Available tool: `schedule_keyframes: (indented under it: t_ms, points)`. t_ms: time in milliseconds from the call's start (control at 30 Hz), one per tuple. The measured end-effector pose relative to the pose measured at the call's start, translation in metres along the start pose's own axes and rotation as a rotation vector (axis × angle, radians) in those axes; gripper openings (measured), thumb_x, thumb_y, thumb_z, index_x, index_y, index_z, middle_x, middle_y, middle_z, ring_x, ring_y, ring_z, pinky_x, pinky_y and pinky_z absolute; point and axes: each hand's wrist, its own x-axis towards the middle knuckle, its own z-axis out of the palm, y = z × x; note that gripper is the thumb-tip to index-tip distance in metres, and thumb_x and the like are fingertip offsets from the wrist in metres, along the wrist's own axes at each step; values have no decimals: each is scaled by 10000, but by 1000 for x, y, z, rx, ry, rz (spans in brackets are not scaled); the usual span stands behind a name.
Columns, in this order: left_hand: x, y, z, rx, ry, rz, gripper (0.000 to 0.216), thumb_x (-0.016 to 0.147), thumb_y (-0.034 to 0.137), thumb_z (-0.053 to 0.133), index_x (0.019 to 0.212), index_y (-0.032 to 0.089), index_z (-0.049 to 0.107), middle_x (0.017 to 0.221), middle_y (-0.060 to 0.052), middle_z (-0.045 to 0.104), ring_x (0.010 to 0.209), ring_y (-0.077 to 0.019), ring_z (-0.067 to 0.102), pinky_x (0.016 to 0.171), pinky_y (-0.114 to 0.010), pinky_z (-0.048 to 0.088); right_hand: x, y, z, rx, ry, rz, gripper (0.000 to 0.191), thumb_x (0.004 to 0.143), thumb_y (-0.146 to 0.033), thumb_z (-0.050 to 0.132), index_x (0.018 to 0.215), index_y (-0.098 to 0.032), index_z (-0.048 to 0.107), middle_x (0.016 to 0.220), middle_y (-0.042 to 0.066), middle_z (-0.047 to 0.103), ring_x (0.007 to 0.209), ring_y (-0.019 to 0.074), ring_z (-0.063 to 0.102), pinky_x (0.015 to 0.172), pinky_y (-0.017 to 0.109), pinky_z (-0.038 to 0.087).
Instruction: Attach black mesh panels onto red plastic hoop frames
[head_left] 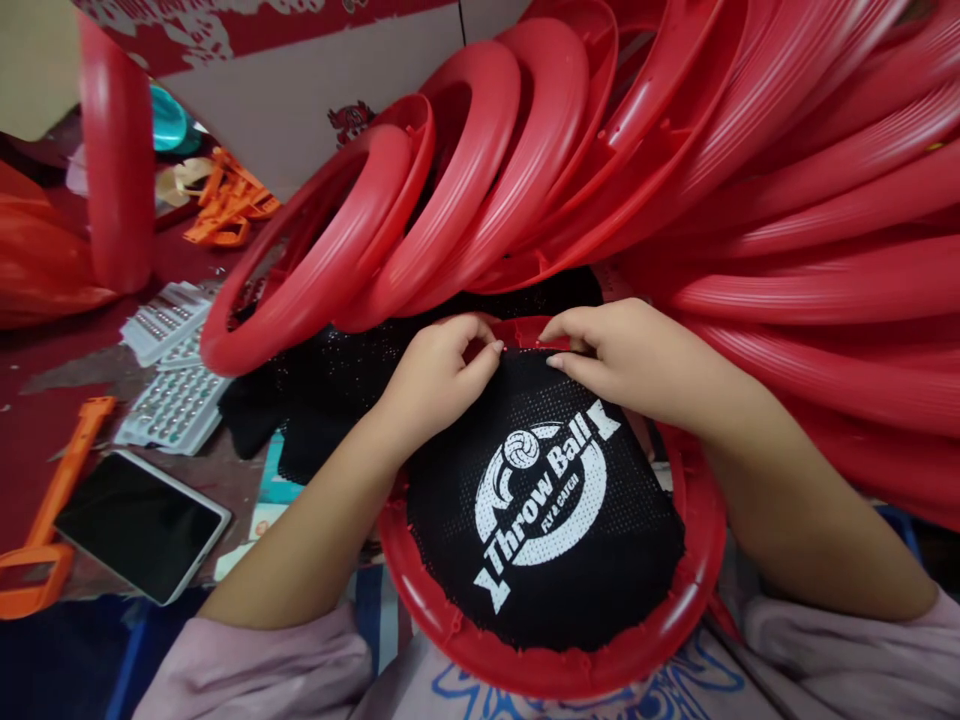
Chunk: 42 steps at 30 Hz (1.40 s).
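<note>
A red plastic ring (442, 632) rests tilted against my lap, with a black mesh net (637, 530) spread across it. White lettering on the mesh reads "Throw Ball". At the upper left of the rim, my left hand (450, 365) pinches the mesh edge between thumb and fingers. My right hand (607, 345) is beside it at the top of the rim, its thumb on the mesh and its index finger bent over the red edge. A short stretch of rim shows between the two hands. Whatever small fastening lies under the fingertips is hidden.
Red rings (480, 180) lean in a long row behind and to the right. More black mesh (315, 390) lies under them. Left are a phone (142, 525), clear parts trays (172, 405), an orange handle (71, 500) and a heap of orange pieces (229, 200). A carton (285, 110) stands behind.
</note>
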Motion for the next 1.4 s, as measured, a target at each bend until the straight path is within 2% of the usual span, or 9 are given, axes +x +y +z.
schedule_keyframes:
  t_ms: [67,133,233,400,533,933,1233,1400]
  points:
    - [-4,-2,1,27,21,68,173,879,279,500,885,154,619,1011,-77,716,928,-214,658,828,-335,501,0,-1,-2,52,18,80,145,861,-247,628,919,-186,746,795,15,732,698,142,631,629,253,421]
    - [-7,-3,1,60,18,157,226,899,286,500,1043,145,603,1097,-92,694,1020,-226,640,913,-372,493,1,-2,-3,49,28,136,136,857,-262,635,812,-181,734,736,13,709,657,138,603,601,259,394]
    - [-7,-4,1,107,-23,258,320,911,303,516,1188,149,562,1196,-104,653,1118,-236,602,999,-410,462,3,-1,0,54,82,169,161,864,-289,613,805,-185,719,741,21,702,665,146,595,595,264,381]
    - [-6,-3,-1,96,-55,301,318,915,285,525,1194,151,598,1178,-106,638,1114,-229,595,999,-402,473,8,3,8,66,151,173,184,870,-281,581,820,-163,713,763,47,708,681,158,603,600,270,379]
    - [-8,-3,-2,130,-68,327,344,911,282,533,1213,157,640,1212,-143,597,1155,-265,577,1020,-445,466,11,5,11,71,172,173,188,873,-264,572,820,-152,715,765,52,709,679,156,603,601,268,375]
    - [-8,-5,3,268,-64,351,352,919,292,509,1212,198,680,1214,-141,550,1149,-289,561,1010,-478,469,16,4,16,39,163,190,196,872,-279,567,817,-161,714,768,46,709,682,162,605,591,277,360]
    - [-8,0,5,403,-109,279,358,912,264,499,1223,223,671,1240,-164,514,1142,-338,539,949,-526,485,16,-2,13,-61,129,233,206,852,-274,551,845,-170,729,768,55,715,707,189,621,590,290,352]
    - [-8,3,5,461,-143,256,377,910,254,502,1259,232,643,1254,-178,504,1136,-355,531,915,-531,500,18,-1,15,-12,130,206,219,851,-295,551,837,-168,729,770,59,716,704,185,624,595,289,365]
